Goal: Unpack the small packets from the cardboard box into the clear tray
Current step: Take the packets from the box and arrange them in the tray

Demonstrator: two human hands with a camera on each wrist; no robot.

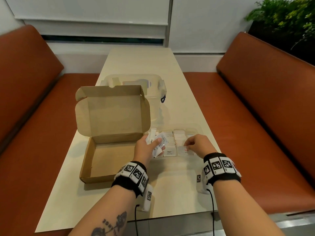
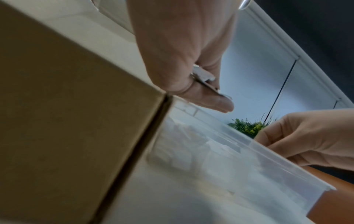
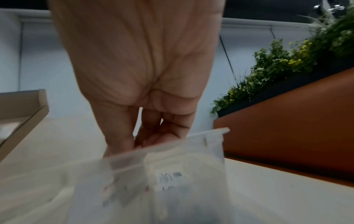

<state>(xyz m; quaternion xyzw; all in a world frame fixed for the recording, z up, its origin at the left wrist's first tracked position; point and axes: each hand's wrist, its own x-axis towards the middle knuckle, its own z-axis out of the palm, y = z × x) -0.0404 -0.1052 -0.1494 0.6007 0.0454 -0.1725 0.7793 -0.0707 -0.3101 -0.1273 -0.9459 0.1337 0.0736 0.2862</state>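
The brown cardboard box point(image 1: 87, 160) lies open at the left of the table, lid up, and its floor looks bare. Right beside it stands the clear tray point(image 1: 196, 128), its compartments filled with white packets, one marked Pepper point(image 1: 169, 152). My left hand point(image 1: 153, 145) hovers at the tray's left edge and grips a bunch of white packets point(image 1: 162, 142); the left wrist view shows packet edges point(image 2: 203, 74) held between thumb and fingers. My right hand point(image 1: 190, 145) is curled over the tray's near right part, pinching a small packet with red print point(image 1: 183, 149). The tray wall point(image 3: 172, 151) hides its fingertips.
A clear lidded container point(image 1: 136, 82) stands behind the box lid. Orange benches point(image 1: 255, 116) run along both long sides of the cream table point(image 1: 170, 193). Green plants point(image 1: 281, 17) sit at the far right. Cables hang from both wrist bands.
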